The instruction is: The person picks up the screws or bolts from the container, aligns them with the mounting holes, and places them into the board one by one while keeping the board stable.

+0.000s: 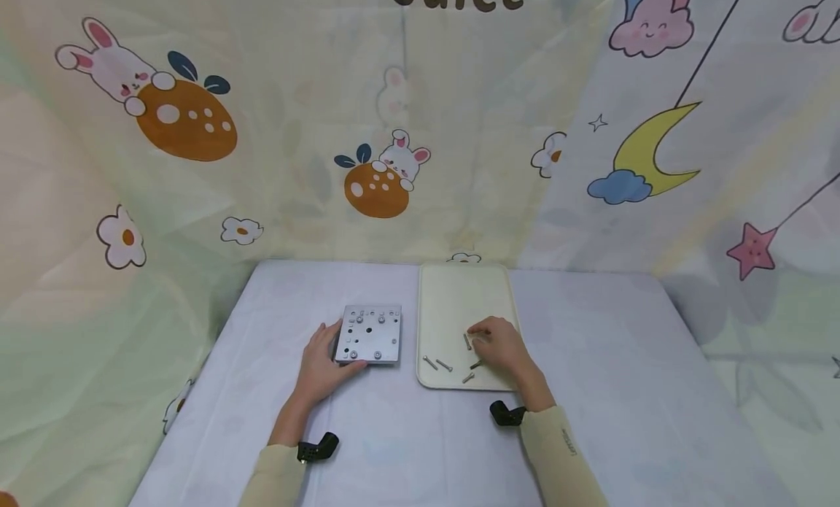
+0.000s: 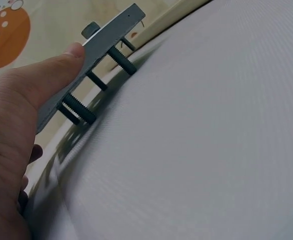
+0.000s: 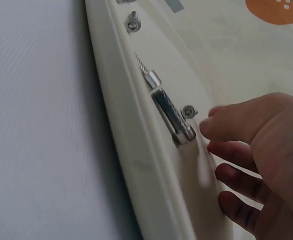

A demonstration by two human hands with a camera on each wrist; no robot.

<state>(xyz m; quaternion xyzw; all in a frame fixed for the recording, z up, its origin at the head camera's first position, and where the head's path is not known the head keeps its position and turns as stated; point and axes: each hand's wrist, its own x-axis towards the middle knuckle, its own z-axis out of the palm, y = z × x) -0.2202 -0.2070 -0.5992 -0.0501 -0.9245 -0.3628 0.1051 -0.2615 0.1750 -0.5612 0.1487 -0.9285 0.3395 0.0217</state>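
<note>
A square metal plate (image 1: 369, 335) with holes and screw heads lies on the white-covered table (image 1: 590, 361). My left hand (image 1: 324, 365) holds its near-left corner. In the left wrist view the thumb (image 2: 61, 62) lies on the plate's edge (image 2: 106, 37), and the plate stands raised on dark threaded bolts (image 2: 121, 60). My right hand (image 1: 496, 344) is inside the cream tray (image 1: 453, 288), fingers loosely bent over several loose screws (image 1: 445, 365). In the right wrist view its fingertips (image 3: 214, 125) hover just beside a long screw (image 3: 169, 112) against the tray rim (image 3: 131, 130), holding nothing.
The tray stands just right of the plate. A small nut (image 3: 189, 111) and another screw head (image 3: 132, 22) lie in it. Patterned fabric walls (image 1: 394, 128) enclose the table on three sides. Black wrist mounts (image 1: 318, 447) sit near the table's front edge.
</note>
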